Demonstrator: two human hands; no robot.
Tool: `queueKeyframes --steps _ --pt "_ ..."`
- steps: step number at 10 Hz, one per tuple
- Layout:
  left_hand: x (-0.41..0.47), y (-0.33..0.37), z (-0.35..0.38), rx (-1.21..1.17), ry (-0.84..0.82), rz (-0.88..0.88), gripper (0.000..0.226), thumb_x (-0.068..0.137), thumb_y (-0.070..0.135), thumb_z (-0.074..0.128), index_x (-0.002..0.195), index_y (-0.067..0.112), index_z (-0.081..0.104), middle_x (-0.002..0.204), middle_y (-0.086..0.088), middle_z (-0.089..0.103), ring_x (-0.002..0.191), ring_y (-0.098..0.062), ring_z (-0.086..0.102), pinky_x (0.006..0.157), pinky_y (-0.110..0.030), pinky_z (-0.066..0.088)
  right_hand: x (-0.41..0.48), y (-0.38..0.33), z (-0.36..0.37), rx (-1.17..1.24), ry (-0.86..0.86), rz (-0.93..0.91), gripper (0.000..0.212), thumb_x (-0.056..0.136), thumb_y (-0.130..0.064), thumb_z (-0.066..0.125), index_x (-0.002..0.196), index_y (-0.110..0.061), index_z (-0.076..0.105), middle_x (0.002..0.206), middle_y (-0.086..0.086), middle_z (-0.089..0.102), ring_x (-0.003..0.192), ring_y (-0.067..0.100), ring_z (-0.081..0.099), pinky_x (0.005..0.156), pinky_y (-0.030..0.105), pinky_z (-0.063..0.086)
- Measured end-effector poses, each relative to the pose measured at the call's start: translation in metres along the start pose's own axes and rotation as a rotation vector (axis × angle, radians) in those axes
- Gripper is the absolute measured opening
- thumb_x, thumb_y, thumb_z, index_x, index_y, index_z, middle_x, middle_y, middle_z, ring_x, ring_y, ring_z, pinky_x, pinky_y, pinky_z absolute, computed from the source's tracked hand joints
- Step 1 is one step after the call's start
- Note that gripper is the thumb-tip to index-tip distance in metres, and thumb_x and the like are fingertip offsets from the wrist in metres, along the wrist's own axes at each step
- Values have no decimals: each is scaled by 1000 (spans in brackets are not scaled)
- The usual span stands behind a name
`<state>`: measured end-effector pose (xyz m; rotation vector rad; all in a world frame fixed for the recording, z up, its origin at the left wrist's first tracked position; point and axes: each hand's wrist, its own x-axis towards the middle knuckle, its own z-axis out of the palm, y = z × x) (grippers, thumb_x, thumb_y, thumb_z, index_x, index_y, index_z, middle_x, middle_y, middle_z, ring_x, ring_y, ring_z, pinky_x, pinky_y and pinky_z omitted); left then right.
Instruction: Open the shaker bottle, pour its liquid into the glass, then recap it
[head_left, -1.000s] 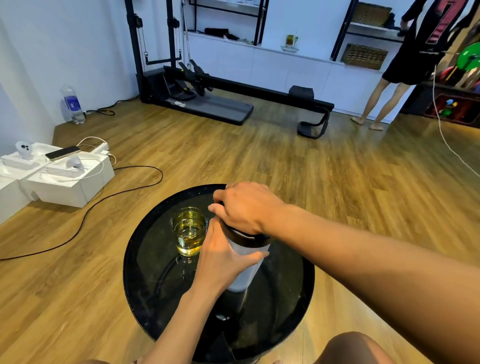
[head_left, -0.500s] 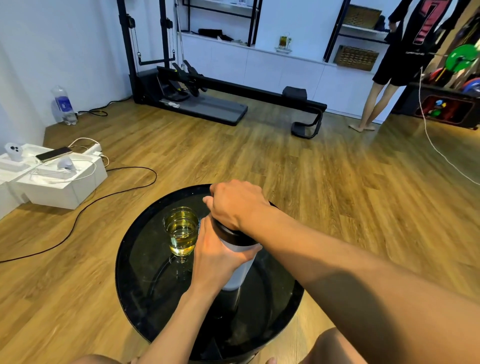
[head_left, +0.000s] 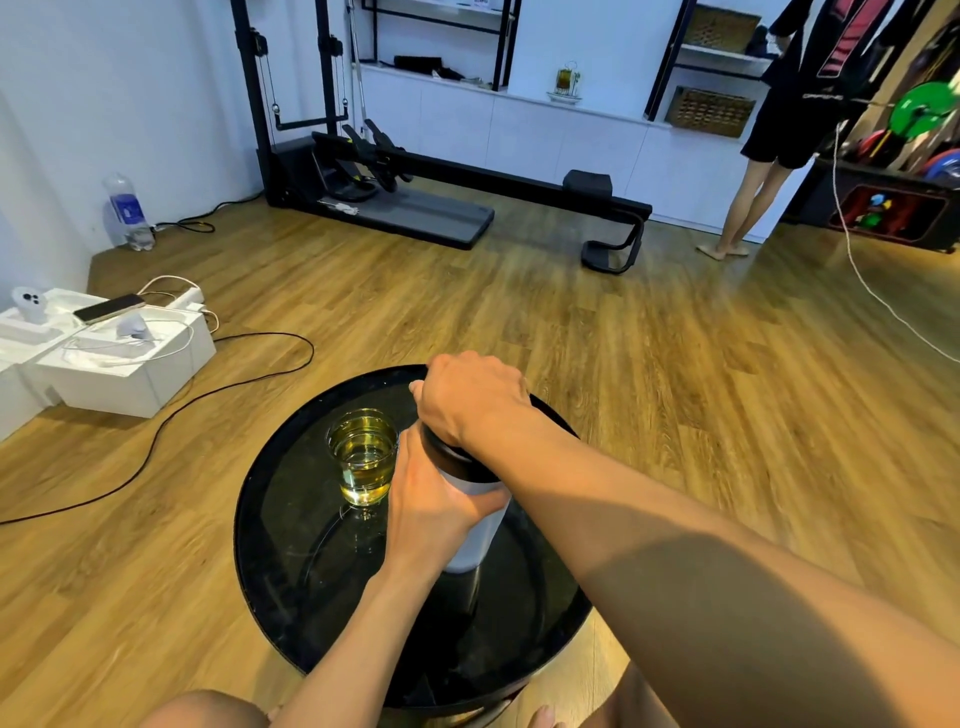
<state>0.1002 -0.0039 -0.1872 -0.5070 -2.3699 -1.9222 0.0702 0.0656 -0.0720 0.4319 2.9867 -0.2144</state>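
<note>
A white shaker bottle (head_left: 475, 535) stands upright on the round black table (head_left: 291, 545). My left hand (head_left: 431, 504) grips the bottle's body from the left. My right hand (head_left: 472, 400) is curled over its black cap (head_left: 449, 460) and covers most of it. Just left of the bottle stands a clear glass (head_left: 363, 454), more than half full of yellow liquid, close to my left hand's fingers.
White boxes (head_left: 119, 358) with a phone and cables lie on the wooden floor at the left. A black cable (head_left: 218, 389) runs across the floor near the table. A rowing machine (head_left: 415, 208) and a standing person (head_left: 779, 130) are far behind.
Both hands stay on the bottle and cap in the same grip. The view has shifted slightly; nothing on the table has visibly moved.
</note>
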Motion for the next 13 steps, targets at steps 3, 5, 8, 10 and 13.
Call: queueKeyframes --steps 3,5,8,10,13 --pt "-6 16 -2 -10 11 -28 96 46 62 57 125 7 50 117 -9 55 107 -21 55 82 -27 39 -1 -7 -3 36 -3 126 42 103 -28 38 138 -10 50 138 17 53 126 46 47 99 69 38" --pt "-7 21 -6 57 -46 -47 96 53 53 73 133 11 42 122 1 48 116 -16 49 85 -19 33 -4 -9 -5 52 -11 157 42 103 -29 38 140 -11 49 140 17 52 128 45 46 99 71 36" --pt "-12 39 -7 28 -64 -80 110 43 64 51 137 9 39 119 8 38 111 -5 39 87 -16 28 -2 -10 -6 79 -31 196 42 102 -28 42 139 -10 51 139 18 53 127 45 46 100 70 37" --pt "-11 35 -13 108 -150 -124 87 48 63 62 123 22 45 113 6 55 104 -10 57 77 -20 40 -11 -3 -5 142 45 134 52 98 -52 43 126 -11 59 131 15 61 122 40 53 103 61 38" --pt "37 66 -91 170 -129 -144 19 90 10 67 108 8 67 89 -11 65 73 -21 60 68 -33 52 -59 12 -69 958 282 -351 57 99 -57 39 78 -13 69 75 1 69 70 14 64 69 31 52"
